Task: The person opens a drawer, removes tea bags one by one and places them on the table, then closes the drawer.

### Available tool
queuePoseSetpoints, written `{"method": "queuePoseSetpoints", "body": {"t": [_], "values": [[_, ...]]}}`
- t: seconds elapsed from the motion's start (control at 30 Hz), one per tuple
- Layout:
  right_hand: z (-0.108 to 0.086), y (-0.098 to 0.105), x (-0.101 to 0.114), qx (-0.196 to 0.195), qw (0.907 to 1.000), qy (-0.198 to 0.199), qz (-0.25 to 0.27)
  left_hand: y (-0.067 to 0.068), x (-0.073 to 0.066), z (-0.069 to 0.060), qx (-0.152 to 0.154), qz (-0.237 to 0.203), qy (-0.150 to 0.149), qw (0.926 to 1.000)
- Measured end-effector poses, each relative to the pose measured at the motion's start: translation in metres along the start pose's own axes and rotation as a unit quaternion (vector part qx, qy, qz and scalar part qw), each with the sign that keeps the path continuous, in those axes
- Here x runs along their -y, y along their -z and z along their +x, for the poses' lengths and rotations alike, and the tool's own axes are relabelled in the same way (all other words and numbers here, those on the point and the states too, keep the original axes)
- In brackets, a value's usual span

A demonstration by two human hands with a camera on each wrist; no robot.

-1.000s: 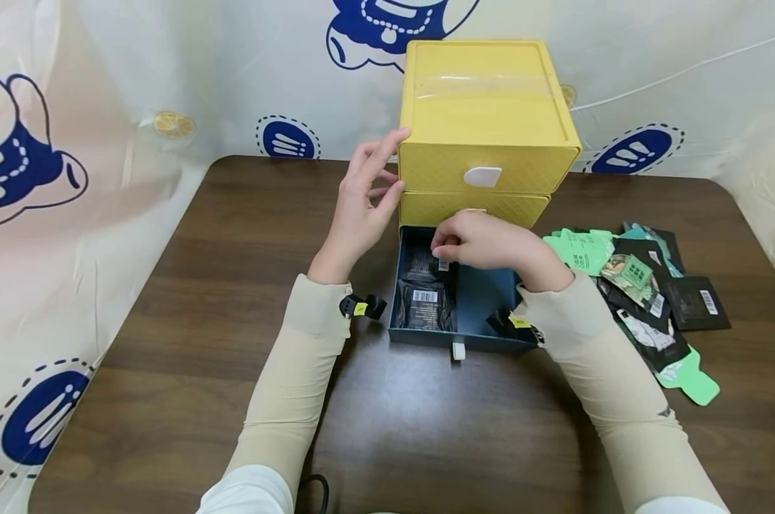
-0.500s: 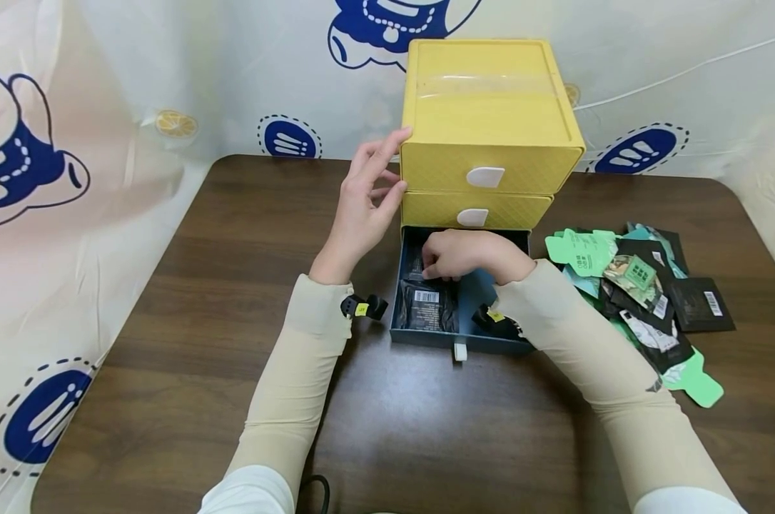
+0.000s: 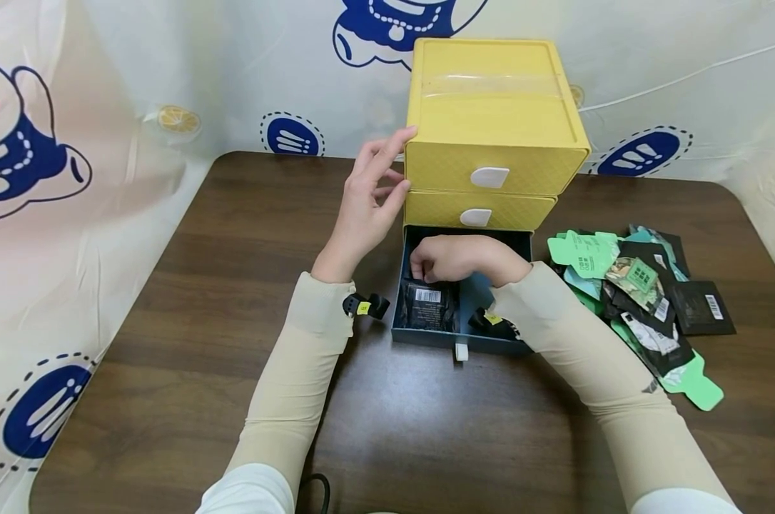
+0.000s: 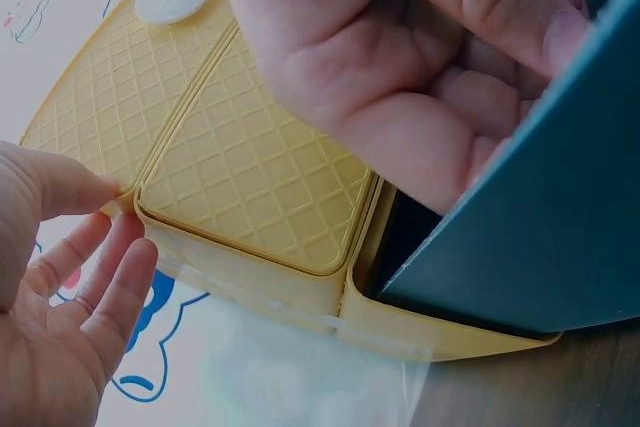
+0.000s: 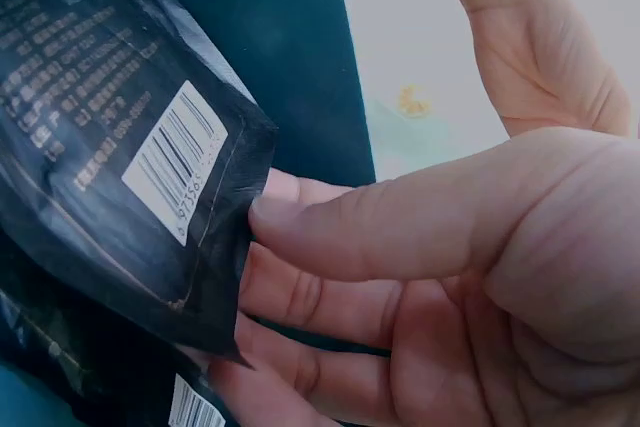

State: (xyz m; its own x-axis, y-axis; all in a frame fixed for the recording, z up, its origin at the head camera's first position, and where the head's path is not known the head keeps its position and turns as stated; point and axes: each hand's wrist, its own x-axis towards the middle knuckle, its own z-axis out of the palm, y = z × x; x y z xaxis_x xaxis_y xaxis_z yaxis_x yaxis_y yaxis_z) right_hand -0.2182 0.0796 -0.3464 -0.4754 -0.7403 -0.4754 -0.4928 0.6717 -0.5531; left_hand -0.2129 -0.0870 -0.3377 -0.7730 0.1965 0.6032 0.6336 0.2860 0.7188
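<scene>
My right hand reaches into the pulled-out dark blue drawer. In the right wrist view its thumb and fingers pinch the edge of a black packet beside a white barcode label. A second barcoded packet lies partly hidden under it. From above, a black packet shows at the drawer's left front; my hand covers what lies behind. My left hand touches the left front edge of the yellow drawer box, its thumb on the front and its fingers loosely extended by the side.
To the right of the box, a loose heap of black, green and teal packets lies on the dark wooden table. A printed white curtain hangs right behind the table. A black cable runs near the front edge.
My right hand has moved left and slightly toward me inside the drawer, to the far edge of the front black packet. My left hand stays at the box.
</scene>
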Motion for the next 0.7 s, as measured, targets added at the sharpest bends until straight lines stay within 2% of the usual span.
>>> {"method": "queuePoseSetpoints", "body": {"t": [0.37,0.7], "values": [[-0.009,0.003,-0.002,-0.010,0.9991,0.031,0.026,0.000,-0.001,0.000,0.000,-0.002,-0.003,1.0000],[-0.028,0.010,-0.004,-0.071,0.9961,0.045,0.027,0.002,-0.002,-0.001,0.003,0.000,0.009,1.0000]]}}
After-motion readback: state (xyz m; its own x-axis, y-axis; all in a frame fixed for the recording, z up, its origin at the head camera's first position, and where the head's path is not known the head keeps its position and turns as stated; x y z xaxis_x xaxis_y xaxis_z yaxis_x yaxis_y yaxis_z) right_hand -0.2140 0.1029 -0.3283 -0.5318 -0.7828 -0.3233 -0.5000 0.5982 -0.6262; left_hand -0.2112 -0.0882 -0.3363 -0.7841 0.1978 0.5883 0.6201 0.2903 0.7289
